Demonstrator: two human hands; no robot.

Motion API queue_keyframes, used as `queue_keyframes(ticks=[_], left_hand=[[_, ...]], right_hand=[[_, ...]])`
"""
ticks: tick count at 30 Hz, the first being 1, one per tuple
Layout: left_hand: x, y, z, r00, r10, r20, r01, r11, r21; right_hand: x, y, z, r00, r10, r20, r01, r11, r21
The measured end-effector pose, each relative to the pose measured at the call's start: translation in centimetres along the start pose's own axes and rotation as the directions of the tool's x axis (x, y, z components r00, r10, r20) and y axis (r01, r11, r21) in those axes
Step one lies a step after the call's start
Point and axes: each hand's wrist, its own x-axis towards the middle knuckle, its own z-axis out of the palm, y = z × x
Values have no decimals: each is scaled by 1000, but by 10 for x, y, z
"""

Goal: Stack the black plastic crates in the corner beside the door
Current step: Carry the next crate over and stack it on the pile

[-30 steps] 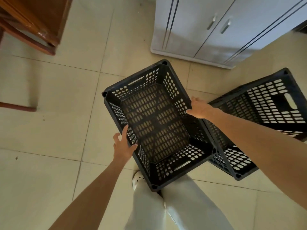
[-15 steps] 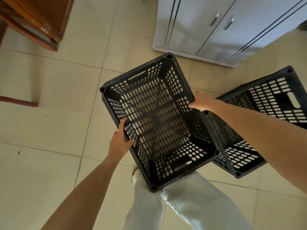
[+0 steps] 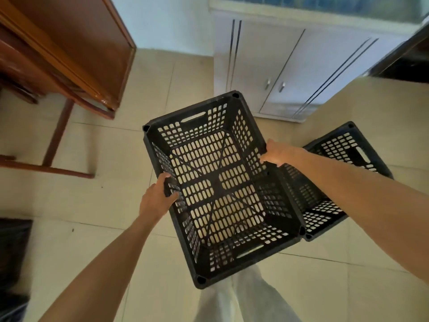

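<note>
Both hands grip one black crate (image 3: 220, 189) by its long rims — left hand (image 3: 156, 201) and right hand (image 3: 278, 153), fingers clamped on the edges. A second crate (image 3: 336, 182) sits on the tiled floor (image 3: 92, 205) just beside it, near the white cabinet (image 3: 290, 73).

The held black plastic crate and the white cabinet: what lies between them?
Only bare beige tiled floor, in the head view, between the black plastic crate and the white cabinet.

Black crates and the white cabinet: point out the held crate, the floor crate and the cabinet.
held crate (image 3: 218, 182): head view, slotted base.
floor crate (image 3: 341, 145): head view, far wall.
white cabinet (image 3: 255, 66): head view, left door.
</note>
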Motion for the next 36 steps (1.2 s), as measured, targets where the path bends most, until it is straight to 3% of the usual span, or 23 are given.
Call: queue_keyframes(ticks=[11,16,23,28,36], left_hand=[[-79,81,-125,956,266,-120,-257,962,89],[-101,124,-156,903,412,-125,-393,907,151],[-126,215,-160,808,589,-13,-573,791,215],[-156,316,-139,675,735,73,-728,646,228],[-228,466,-58,453,869,200,-879,398,262]], right_hand=[[-193,-7,-51,970,-11,-242,-20,992,-127],[-279,5,-55,887,82,-455,-139,986,-93],[-375,64,-61,763,277,-584,-290,954,74],[-450,131,-78,707,451,-545,-378,892,249],[-554,263,-69,586,619,-523,-383,780,494]])
